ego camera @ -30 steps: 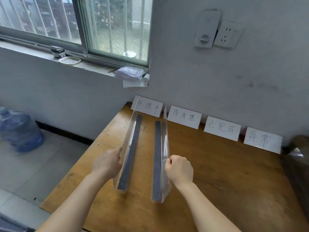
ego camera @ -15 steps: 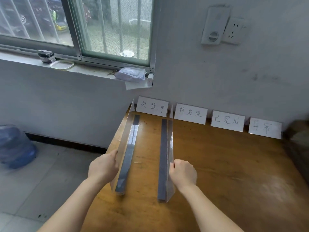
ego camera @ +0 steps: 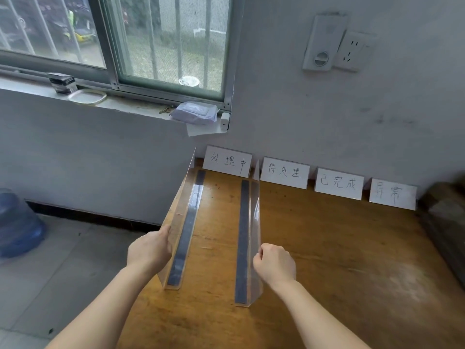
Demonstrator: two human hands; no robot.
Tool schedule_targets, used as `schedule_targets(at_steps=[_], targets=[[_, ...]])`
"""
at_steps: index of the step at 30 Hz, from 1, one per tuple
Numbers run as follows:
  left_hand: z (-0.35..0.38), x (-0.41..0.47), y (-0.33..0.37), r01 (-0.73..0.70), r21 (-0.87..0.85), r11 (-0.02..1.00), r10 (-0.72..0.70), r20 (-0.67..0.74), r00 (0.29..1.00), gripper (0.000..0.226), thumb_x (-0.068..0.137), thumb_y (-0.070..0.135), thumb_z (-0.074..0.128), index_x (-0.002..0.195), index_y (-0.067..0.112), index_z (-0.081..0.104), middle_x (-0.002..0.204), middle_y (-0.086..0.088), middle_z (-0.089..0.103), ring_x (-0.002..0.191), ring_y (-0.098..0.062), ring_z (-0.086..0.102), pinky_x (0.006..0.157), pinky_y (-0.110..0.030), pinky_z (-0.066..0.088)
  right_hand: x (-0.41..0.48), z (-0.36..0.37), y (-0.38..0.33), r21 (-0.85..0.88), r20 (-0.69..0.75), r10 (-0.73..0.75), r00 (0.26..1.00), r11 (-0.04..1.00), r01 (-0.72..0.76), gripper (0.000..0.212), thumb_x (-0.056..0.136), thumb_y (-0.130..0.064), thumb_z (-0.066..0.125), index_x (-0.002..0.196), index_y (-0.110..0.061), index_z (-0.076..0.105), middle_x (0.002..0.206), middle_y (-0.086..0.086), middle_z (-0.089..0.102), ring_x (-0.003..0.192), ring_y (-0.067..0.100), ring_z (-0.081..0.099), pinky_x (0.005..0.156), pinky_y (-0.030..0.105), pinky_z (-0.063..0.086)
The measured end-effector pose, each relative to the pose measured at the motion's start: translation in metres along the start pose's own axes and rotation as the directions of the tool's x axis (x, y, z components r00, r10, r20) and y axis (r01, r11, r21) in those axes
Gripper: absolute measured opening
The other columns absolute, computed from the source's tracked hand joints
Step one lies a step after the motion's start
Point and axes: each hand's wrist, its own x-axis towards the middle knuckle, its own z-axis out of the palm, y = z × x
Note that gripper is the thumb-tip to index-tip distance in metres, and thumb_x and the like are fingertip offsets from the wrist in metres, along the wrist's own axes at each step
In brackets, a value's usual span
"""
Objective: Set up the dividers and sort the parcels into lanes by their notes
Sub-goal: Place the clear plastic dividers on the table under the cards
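Two clear L-shaped plastic dividers with dark strips along their bases stand lengthwise on the wooden table (ego camera: 327, 248). My left hand (ego camera: 149, 249) grips the upright wall of the left divider (ego camera: 185, 222) at the table's left edge. My right hand (ego camera: 274, 264) pinches the wall of the right divider (ego camera: 247, 238). Their far ends flank the first of several white handwritten note cards (ego camera: 227, 161) leaning on the wall; the other cards (ego camera: 338, 183) run to the right. No parcels are clearly visible.
A dark bundle (ego camera: 445, 217) lies at the table's right edge. The table's left edge drops to a tiled floor with a blue water jug (ego camera: 17, 222). A window sill above holds a tissue pack (ego camera: 193, 113) and small items.
Both dividers have spread apart and slid toward the wall, the left one reaching the table's left edge. My hands kept their hold. The camera tilted slightly.
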Motion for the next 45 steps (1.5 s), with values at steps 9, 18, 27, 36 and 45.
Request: schedule_targets(at_steps=[9,18,27,36,45], targets=[[0.007,0.004,-0.011,0.008,-0.001,1.000,-0.008,-0.003,1.000,0.047,0.100,0.026,0.035,0.147,0.031,0.037,0.106,0.004,0.069,0.089,-0.020,0.065,0.069,-0.031,0.054,0.008,0.008,-0.003,0.057,0.000,0.006,1.000,0.998,-0.006,0.020,0.096,-0.023,0.047,0.085,-0.016,0.062,0.076,-0.003,0.061,0.071,0.014,0.062,0.055,0.025,0.051],[0.010,0.006,-0.018,0.006,0.001,1.000,-0.006,-0.025,1.000,0.036,0.100,0.027,0.036,0.135,0.032,0.045,0.097,0.005,0.069,0.081,-0.020,0.065,0.064,-0.032,0.054,0.006,0.011,-0.005,0.079,-0.020,0.053,0.998,0.996,-0.051,0.028,0.097,-0.017,0.045,0.069,-0.020,0.048,0.065,-0.007,0.050,0.059,0.010,0.050,0.047,0.020,0.033],[0.013,0.005,-0.024,0.021,0.015,1.000,-0.019,-0.070,0.997,0.024,0.100,0.027,0.040,0.122,0.029,0.051,0.091,0.004,0.069,0.075,-0.021,0.064,0.055,-0.027,0.047,0.001,0.006,-0.006,0.053,-0.014,0.030,0.999,0.998,-0.029,0.021,0.099,-0.022,0.045,0.079,-0.018,0.052,0.073,-0.004,0.055,0.065,0.013,0.054,0.046,0.019,0.032],[0.010,0.002,-0.025,0.010,0.064,0.998,-0.005,-0.073,0.997,0.021,0.102,0.026,0.040,0.121,0.026,0.049,0.090,0.005,0.067,0.067,-0.017,0.054,0.050,-0.026,0.039,0.001,0.004,-0.007,-0.029,-0.018,0.028,0.999,0.999,-0.029,0.021,0.099,-0.019,0.045,0.088,-0.017,0.063,0.081,-0.003,0.064,0.072,0.013,0.062,0.053,0.022,0.048],[0.006,0.003,-0.023,0.005,0.017,1.000,-0.004,-0.052,0.999,0.022,0.102,0.037,0.035,0.115,0.027,0.049,0.089,0.006,0.067,0.068,-0.018,0.054,0.051,-0.027,0.037,0.000,0.002,-0.007,-0.053,-0.023,0.004,1.000,0.999,-0.006,0.022,0.099,-0.032,0.046,0.094,-0.019,0.063,0.084,-0.003,0.066,0.076,0.015,0.065,0.063,0.029,0.058]])
